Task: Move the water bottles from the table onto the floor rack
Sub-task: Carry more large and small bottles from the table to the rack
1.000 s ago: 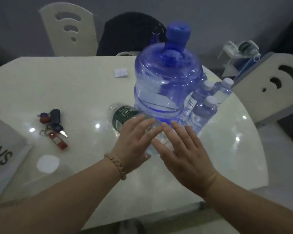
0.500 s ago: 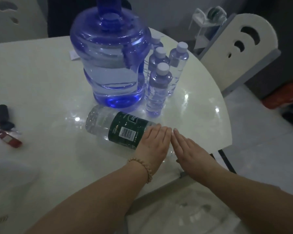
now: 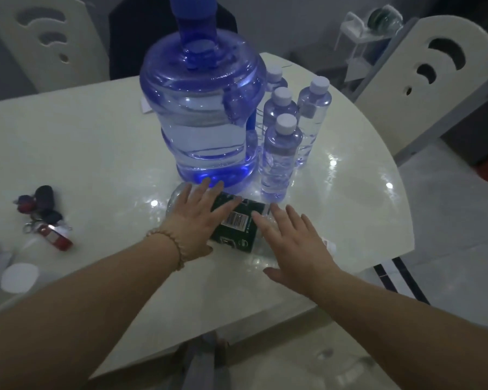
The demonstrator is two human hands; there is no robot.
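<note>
A clear bottle with a dark green label (image 3: 237,229) lies on its side near the front edge of the white table (image 3: 82,150). My left hand (image 3: 195,220) rests flat over its left part, fingers spread. My right hand (image 3: 293,243) lies flat over its neck end, fingers apart, hiding the cap. Neither hand is closed around it. Just behind stands a large blue water jug (image 3: 203,122). Right of the jug stand several small clear bottles with white caps (image 3: 279,159). A white rack (image 3: 364,32) stands on the floor beyond the table, at the back right.
A bunch of keys with a red fob (image 3: 43,218) lies on the table's left side, with a white disc (image 3: 19,277) nearer me. White chairs stand at the back left (image 3: 48,38) and at the right (image 3: 434,74). The table edge runs close under my forearms.
My hands have moved apart: the left slid along the lying bottle toward its base, and the right came up onto its neck end. The view has shifted slightly.
</note>
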